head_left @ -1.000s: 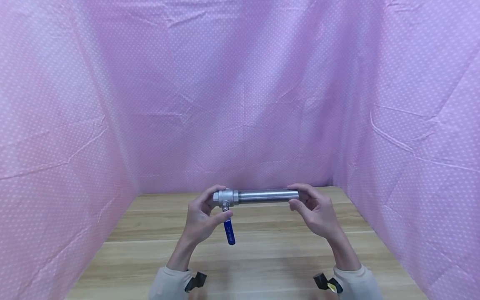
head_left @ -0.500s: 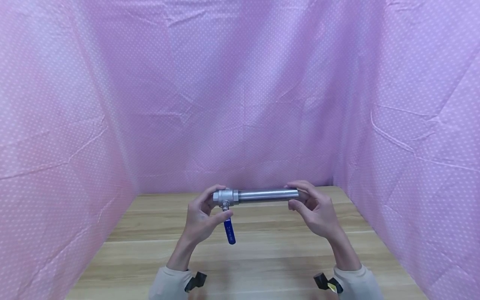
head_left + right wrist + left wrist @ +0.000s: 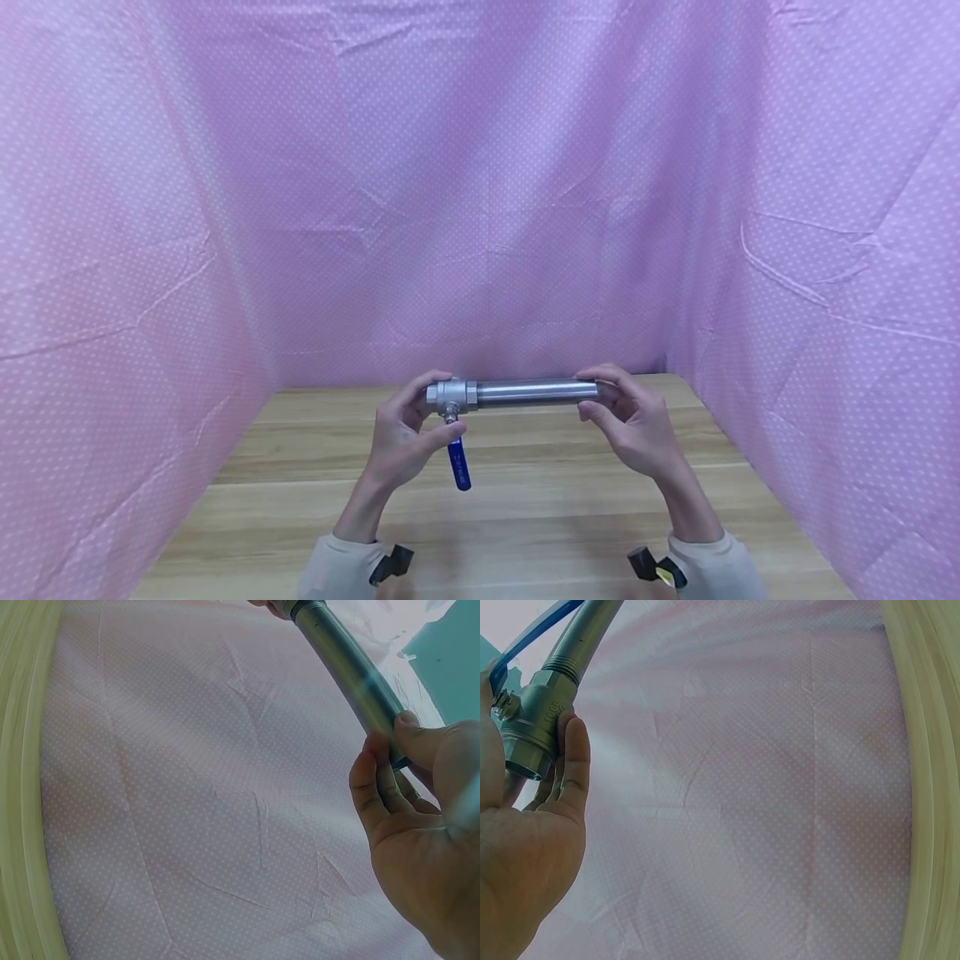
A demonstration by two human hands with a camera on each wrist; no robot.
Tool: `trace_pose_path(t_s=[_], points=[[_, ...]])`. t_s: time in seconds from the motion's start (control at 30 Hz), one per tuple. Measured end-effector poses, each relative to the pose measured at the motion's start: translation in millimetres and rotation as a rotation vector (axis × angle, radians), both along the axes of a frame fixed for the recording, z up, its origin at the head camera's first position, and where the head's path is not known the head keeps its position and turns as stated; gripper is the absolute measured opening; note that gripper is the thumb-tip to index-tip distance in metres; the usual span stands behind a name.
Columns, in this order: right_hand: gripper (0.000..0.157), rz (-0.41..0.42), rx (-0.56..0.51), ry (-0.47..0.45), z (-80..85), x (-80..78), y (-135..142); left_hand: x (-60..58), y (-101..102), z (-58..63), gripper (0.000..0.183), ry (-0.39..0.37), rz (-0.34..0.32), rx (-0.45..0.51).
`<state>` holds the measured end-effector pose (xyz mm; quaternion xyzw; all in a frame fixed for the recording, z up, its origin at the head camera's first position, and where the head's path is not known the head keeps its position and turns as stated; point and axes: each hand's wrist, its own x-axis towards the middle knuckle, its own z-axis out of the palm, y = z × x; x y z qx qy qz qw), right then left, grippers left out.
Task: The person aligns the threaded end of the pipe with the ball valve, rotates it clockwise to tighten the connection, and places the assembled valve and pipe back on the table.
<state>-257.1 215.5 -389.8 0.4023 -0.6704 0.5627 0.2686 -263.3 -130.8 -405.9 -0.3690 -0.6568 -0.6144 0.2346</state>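
A silver ball valve point(image 3: 452, 395) with a blue lever handle point(image 3: 459, 465) is joined to a steel pipe point(image 3: 537, 392), whose thread shows beside the valve's hex end. My left hand point(image 3: 403, 437) grips the valve, fingers behind it and thumb over the base of the lever, which points toward me. The pipe's far end is pinched by my right hand point(image 3: 636, 427) between thumb and fingers. Both parts are held level in the air above the table. In the left wrist view, the valve point(image 3: 536, 720) shows its open hex end; in the right wrist view, fingers surround the pipe point(image 3: 349, 667) end.
Underneath is a light wood-grain table point(image 3: 510, 517). Pink dotted cloth point(image 3: 480, 208) hangs at the back and along both sides. Black camera mounts point(image 3: 392, 564) sit at both wrists.
The pipe's right end and my right fingers were slightly higher half a second ago and have come down a little. My left hand and the valve look almost still.
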Motion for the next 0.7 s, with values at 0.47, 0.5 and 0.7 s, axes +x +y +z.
trace_pose_path(t_s=[0.47, 0.5, 0.7], points=[[0.046, -0.006, 0.006, -0.039, 1.1, 0.8, 2.1, 0.0, -0.4, 0.2, 0.065, -0.002, -0.007, 0.008], [0.047, 0.012, 0.000, -0.044, 1.2, 0.8, 2.0, -0.3, -0.5, 0.0, 0.065, 0.004, -0.007, 0.009], [0.051, 0.077, -0.022, -0.035, 1.3, 0.6, 1.1, -1.2, -0.8, -1.0, 0.066, 0.026, -0.005, 0.013]])
